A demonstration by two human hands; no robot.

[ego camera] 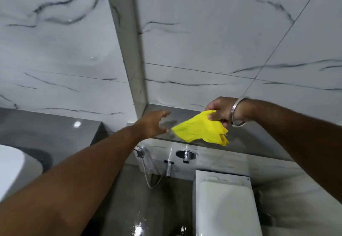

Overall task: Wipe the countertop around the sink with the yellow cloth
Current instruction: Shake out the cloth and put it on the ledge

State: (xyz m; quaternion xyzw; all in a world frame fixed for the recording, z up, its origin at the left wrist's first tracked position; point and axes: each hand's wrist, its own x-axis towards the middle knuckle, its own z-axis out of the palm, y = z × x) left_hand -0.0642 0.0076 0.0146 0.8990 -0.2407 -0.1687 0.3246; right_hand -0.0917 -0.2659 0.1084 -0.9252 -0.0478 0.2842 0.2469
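Pinching one yellow cloth (201,129), right hand (223,110) grip clamped; left hand (153,123) fingers spread, empty.

The right hand (222,110) pinches a crumpled yellow cloth (200,129) above a grey ledge (249,139). The left hand (152,123) reaches toward the cloth, fingers spread, just beside it. Below the ledge are a round chrome button (186,154), a spray hose (148,172) and a white toilet (224,204).

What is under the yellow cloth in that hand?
The yellow cloth hangs from the right hand above a grey ledge. Bare ledge shows around it; the patch directly beneath is hidden. The left hand reaches, open, beside it.
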